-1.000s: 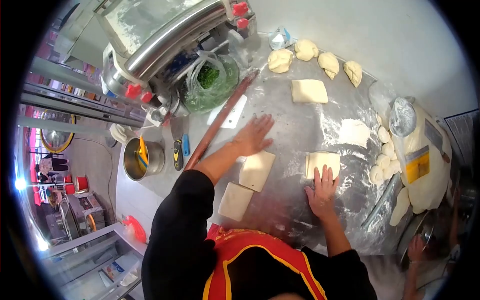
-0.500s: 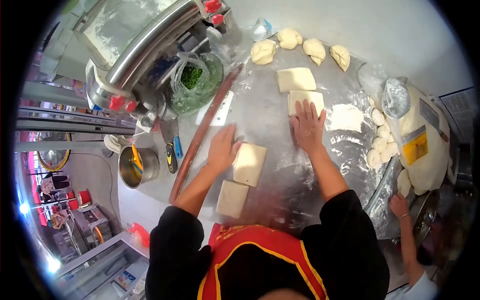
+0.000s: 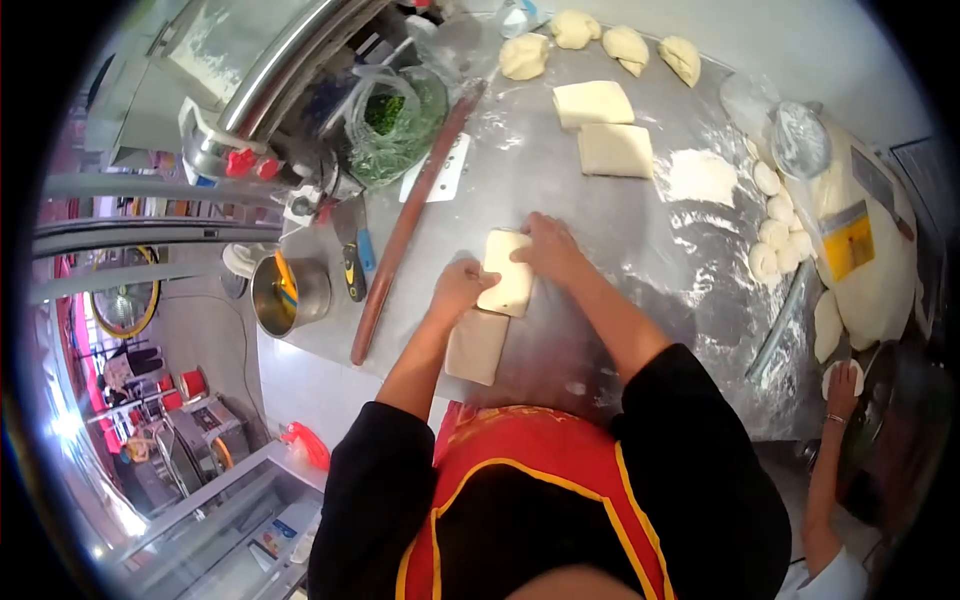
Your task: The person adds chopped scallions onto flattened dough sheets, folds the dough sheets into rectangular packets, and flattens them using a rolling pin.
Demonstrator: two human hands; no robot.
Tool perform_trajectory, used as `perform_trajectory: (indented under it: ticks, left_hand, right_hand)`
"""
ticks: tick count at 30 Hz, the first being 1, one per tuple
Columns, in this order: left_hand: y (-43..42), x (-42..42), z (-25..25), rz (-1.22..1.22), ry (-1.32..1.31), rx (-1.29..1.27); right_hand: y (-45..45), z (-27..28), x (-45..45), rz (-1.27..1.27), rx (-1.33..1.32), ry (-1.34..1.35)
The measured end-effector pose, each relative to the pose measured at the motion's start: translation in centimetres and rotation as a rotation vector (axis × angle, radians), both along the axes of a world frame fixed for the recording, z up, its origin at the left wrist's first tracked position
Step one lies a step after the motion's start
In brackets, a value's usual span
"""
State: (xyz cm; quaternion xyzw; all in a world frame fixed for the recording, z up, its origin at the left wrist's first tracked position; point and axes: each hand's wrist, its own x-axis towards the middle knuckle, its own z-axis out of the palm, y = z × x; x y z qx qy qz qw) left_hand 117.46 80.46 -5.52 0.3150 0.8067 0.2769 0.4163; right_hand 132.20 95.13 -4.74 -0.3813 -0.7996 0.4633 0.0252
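Both of my hands are at a flat rectangular dough piece (image 3: 507, 275) in the middle of the metal table. My left hand (image 3: 462, 290) grips its left edge, fingers curled. My right hand (image 3: 550, 248) holds its upper right edge, thumb on top. Just below, a second dough rectangle (image 3: 476, 347) touches it. Farther up, a dough slab (image 3: 616, 150) lies against another slab (image 3: 593, 104). A long brown rolling pin (image 3: 418, 222) rests left of my hands.
Several dough lumps (image 3: 625, 50) line the back edge. Small dough balls (image 3: 775, 235) sit at the right near a big covered dough mass (image 3: 865, 260). A metal pot (image 3: 290, 297), scrapers (image 3: 354, 262) and bagged greens (image 3: 388, 115) are left. Another person's hand (image 3: 843, 385) holds dough at lower right.
My right hand has left the slab near the back and come down to the dough piece by my left hand. The other person's hand now holds a white dough piece.
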Motion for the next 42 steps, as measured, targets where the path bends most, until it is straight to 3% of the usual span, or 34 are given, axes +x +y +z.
perform_trajectory:
  ticks: [1, 4, 7, 9, 11, 13, 17, 20, 27, 36, 42]
  left_hand:
    - [0.2, -0.1, -0.2, 0.012, -0.080, 0.009]
    - [0.0, 0.7, 1.0, -0.023, -0.096, 0.075]
    - [0.9, 1.9, 2.5, -0.161, -0.087, 0.207]
    - [3.7, 3.8, 5.2, -0.301, -0.044, 0.189]
    - [6.7, 6.4, 5.0, -0.372, -0.001, 0.215]
    - [8.9, 9.1, 3.3, -0.383, 0.043, 0.282]
    - [9.0, 9.8, 1.5, -0.480, 0.358, 0.425]
    - [5.2, 6.9, 1.3, -0.456, 0.486, 0.451]
    - [-7.8, 2.2, 2.9, -0.174, 0.523, 0.077]
    - [-11.7, 4.3, 4.4, -0.047, 0.493, 0.227]
    - [-13.1, 4.1, 6.0, 0.002, 0.498, 0.185]
  right_hand:
    - [0.4, -0.4, 0.1, 0.015, -0.083, -0.009]
    - [-0.9, -1.3, 1.3, -0.085, 0.137, 0.202]
    - [-2.5, 1.6, 5.1, -0.303, -0.113, 0.217]
    - [-3.1, 4.5, 8.8, -0.486, -0.174, 0.340]
    - [-3.1, 3.9, 12.1, -0.633, -0.216, 0.335]
    - [-2.8, 1.3, 15.0, -0.645, 0.036, 0.252]
    - [-1.6, 0.3, 16.7, -0.482, 0.638, 0.110]
    - [-1.2, 0.7, 14.9, -0.190, 0.776, -0.004]
    - [-2.4, -2.0, 12.5, -0.118, 0.832, -0.005]
    - [4.5, -0.6, 5.6, -0.113, 0.946, -0.011]
    - [13.6, -1.4, 1.1, -0.204, 0.789, -0.261]
